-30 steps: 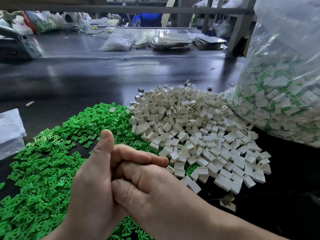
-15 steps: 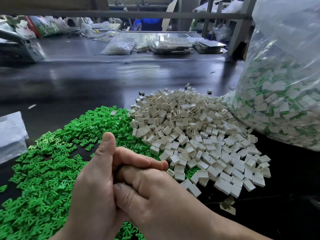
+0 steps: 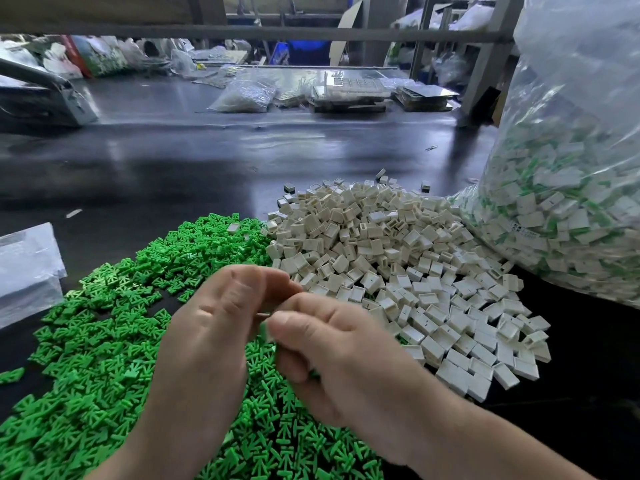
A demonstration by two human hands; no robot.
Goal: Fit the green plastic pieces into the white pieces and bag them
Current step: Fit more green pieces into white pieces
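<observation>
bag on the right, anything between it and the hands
Nothing tall: only the white pile lies between the bag and the left hand and right hand, which pinches a blurred piece. Lifting over it looks clear; the bag's mouth is out of view.

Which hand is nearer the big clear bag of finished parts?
Right. The right hand is left of the bag, on its side; the left hand is farther left, above the green pieces.

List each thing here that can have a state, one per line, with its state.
left hand: fingers curled, grip blurred
right hand: pinches a greenish piece
green pieces: loose heap, unfitted
white pieces: loose heap, unfitted
big bag: upright, holds fitted pieces
small bag: lies flat
</observation>
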